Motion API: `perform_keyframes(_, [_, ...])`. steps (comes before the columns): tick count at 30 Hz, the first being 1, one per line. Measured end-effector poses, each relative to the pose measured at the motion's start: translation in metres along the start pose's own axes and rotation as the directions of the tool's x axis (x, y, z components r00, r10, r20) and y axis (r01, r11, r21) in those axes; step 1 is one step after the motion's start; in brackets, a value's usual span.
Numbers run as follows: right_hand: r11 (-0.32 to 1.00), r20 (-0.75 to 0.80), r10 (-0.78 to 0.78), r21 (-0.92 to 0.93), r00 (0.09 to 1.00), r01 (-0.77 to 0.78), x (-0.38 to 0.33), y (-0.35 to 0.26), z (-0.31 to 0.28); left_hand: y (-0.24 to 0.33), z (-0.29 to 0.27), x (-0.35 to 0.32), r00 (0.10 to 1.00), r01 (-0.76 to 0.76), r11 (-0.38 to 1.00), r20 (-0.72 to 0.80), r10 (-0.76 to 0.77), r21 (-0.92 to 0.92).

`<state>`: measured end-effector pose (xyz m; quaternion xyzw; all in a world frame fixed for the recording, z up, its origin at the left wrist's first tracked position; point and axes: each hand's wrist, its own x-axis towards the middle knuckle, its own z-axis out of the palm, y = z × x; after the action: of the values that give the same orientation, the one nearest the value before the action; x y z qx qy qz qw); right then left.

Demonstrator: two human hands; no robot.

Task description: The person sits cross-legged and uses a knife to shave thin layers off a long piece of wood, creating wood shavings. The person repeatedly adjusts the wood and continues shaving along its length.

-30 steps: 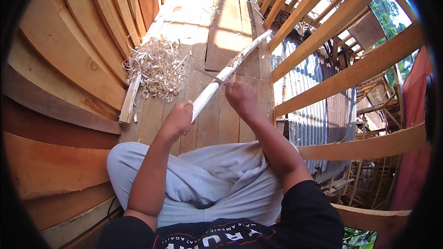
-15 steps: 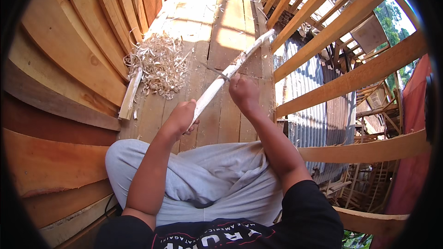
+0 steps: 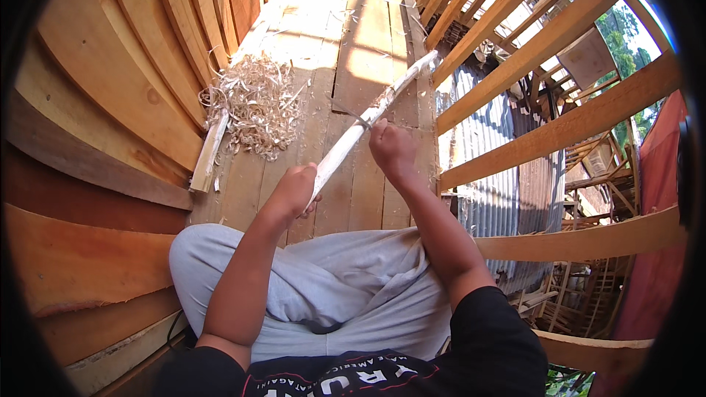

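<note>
A long pale stick [image 3: 344, 148], peeled white along much of its length with a darker patch farther up, slants away from me to the right. My left hand [image 3: 296, 190] is closed around its near end. The far end reaches the floor's right edge beside the railing. In my right hand [image 3: 393, 148], closed in a fist, is the handle of a knife [image 3: 351, 115]; the handle itself is hidden by my fingers. The thin blade lies across the stick around its middle, pointing left.
Curly wood shavings [image 3: 261, 106] are heaped left of the stick, next to a short wood offcut [image 3: 211, 151]. Upright planks [image 3: 95, 66] wall the left side. A slatted wooden railing [image 3: 544, 140] runs along the right, with corrugated metal roofing [image 3: 507, 176] beyond it. Plank floor [image 3: 368, 191] lies under the stick.
My right hand and the knife have shifted slightly to the right along the stick. My left hand and the stick's near end have moved a little to the right.
</note>
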<state>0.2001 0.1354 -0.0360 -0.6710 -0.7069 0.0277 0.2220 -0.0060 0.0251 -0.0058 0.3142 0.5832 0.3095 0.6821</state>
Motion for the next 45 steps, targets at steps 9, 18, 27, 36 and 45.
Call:
perform_keyframes(9, [0.998,0.091,-0.063,0.007,0.994,0.063,-0.010,-0.004,0.000,0.003,-0.001,-0.002,1.000,0.002,0.999,0.030,-0.003,0.036])
perform_keyframes(18, [0.988,0.035,-0.142,0.067,0.989,0.140,0.000,0.004,0.002,0.006,-0.001,-0.010,0.995,0.091,0.994,0.047,-0.089,-0.051])
perform_keyframes(27, [0.984,-0.062,-0.177,0.006,0.982,0.178,0.016,0.029,0.006,-0.001,0.008,-0.015,0.988,0.114,0.989,0.113,-0.104,-0.095])
perform_keyframes(36, [0.982,-0.146,-0.189,-0.025,0.971,0.187,0.020,0.041,0.010,-0.006,0.006,-0.016,0.906,0.325,0.859,0.391,-0.163,-0.395])
perform_keyframes(45, [0.985,-0.128,0.071,-0.146,0.989,-0.090,0.042,0.056,0.010,0.003,0.018,-0.020,0.957,0.229,0.958,0.221,-0.190,-0.170])
